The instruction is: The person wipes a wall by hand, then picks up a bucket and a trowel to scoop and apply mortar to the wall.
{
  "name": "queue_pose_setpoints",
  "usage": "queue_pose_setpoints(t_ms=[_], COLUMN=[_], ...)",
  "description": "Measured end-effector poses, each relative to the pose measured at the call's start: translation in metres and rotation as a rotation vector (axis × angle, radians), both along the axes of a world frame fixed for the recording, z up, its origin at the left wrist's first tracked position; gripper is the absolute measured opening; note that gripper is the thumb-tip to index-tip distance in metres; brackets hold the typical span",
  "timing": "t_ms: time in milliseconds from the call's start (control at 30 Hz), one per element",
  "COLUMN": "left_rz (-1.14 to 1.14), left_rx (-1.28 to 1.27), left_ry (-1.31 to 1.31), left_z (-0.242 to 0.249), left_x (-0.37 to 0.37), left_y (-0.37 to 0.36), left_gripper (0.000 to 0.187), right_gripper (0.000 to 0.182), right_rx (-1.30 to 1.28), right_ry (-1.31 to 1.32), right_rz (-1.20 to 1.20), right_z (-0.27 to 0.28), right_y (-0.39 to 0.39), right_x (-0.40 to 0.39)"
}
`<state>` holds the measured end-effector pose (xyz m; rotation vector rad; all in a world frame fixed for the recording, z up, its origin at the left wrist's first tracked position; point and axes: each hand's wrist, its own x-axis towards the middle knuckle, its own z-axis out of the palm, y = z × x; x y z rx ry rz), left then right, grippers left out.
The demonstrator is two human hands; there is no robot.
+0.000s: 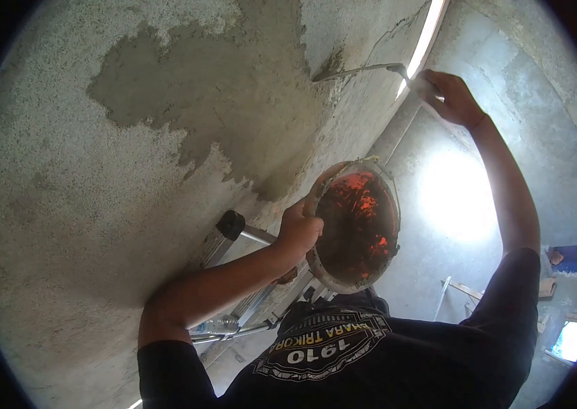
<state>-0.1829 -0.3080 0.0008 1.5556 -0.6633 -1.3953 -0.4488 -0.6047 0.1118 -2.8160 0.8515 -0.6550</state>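
My left hand [300,232] grips the rim of a round bucket [312,266], thumb over the edge. Grey mortar smears coat the bucket's inside, and orange-red patches show through. Up at the right, my right hand [453,99] is closed around the handle of a trowel [363,69]. The trowel's thin blade is seen nearly edge-on, its tip at the wall beside the fresh mortar. A broad, darker patch of wet mortar [220,88] covers part of the rough grey wall [70,198].
Below my left arm stands a metal ladder [258,235] with a black end cap, close to the wall. A clear plastic bottle [217,325] lies by it. Far below are a wooden piece [547,287] and a bright opening [571,341]. A crack runs along the upper wall.
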Motion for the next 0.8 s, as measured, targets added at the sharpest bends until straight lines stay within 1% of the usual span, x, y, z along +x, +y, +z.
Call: queue_pose_setpoints(t_ms=[33, 67, 100, 167, 233, 300, 333, 367, 433, 500, 567, 600, 633, 700, 733, 767, 800], left_rz=[-0.001, -0.005, -0.005, -0.015, -0.025, -0.027, -0.028, -0.028, -0.019, -0.018, -0.028, -0.032, -0.036, -0.029, -0.024, -0.026, -0.017], left_rx=[0.002, 0.005, 0.001, 0.002, 0.011, 0.017, 0.018, 0.019, 0.007, -0.018, 0.018, 0.02, 0.027, 0.02, 0.009, 0.011, 0.011], left_ry=[-0.006, -0.012, -0.01, -0.019, -0.051, -0.087, -0.104, -0.123, -0.106, -0.099, -0.069, -0.081, -0.09, -0.072, -0.059, -0.059, -0.047], left_z=[0.0, 0.0, -0.001, -0.003, -0.004, -0.007, -0.008, -0.009, -0.011, -0.009, -0.006, -0.007, -0.008, -0.005, -0.001, -0.001, -0.001], left_x=[0.0, 0.0, 0.0, 0.0, 0.0, 0.0, -0.001, -0.001, -0.001, -0.001, 0.0, 0.001, 0.0, 0.0, -0.001, -0.001, -0.001], left_y=[0.0, 0.0, -0.001, 0.0, 0.0, -0.001, -0.001, -0.001, 0.001, 0.0, 0.0, -0.001, -0.001, 0.0, 0.0, 0.001, 0.001], left_gripper=[0.031, 0.031, 0.031, 0.03, 0.03, 0.031, 0.033, 0.034, 0.036, 0.032, 0.035, 0.035, 0.034, 0.033, 0.033, 0.033, 0.032], right_gripper=[0.031, 0.03, 0.03, 0.031, 0.033, 0.034, 0.035, 0.035, 0.035, 0.035, 0.032, 0.031, 0.031, 0.03, 0.025, 0.025, 0.024], right_rx=[-0.091, -0.149, -0.153, -0.433, -0.496, -0.468, -0.485, -0.502, -0.388, -0.416, -0.441, -0.534, -0.532, -0.419, -0.488, -0.486, -0.323], right_ry=[0.008, 0.076, 0.078, 0.158, 0.144, 0.167, 0.13, 0.124, 0.168, 0.173, 0.063, 0.022, 0.024, 0.041, -0.008, -0.008, -0.115], right_rz=[0.025, 0.09, 0.09, 0.124, 0.152, 0.212, 0.266, 0.269, 0.311, 0.324, 0.34, 0.336, 0.34, 0.265, 0.266, 0.265, 0.139], right_z=[0.006, 0.016, 0.019, 0.027, 0.036, 0.041, 0.04, 0.041, 0.048, 0.054, 0.055, 0.06, 0.062, 0.063, 0.059, 0.056, 0.051], right_y=[-0.005, -0.012, -0.021, -0.04, -0.054, -0.071, -0.078, -0.084, -0.096, -0.105, -0.108, -0.104, -0.103, -0.101, -0.098, -0.094, -0.091], right_x=[0.001, -0.001, 0.0, 0.001, 0.008, 0.015, 0.02, 0.023, 0.029, 0.032, 0.03, 0.029, 0.027, 0.02, 0.018, 0.015, 0.009])
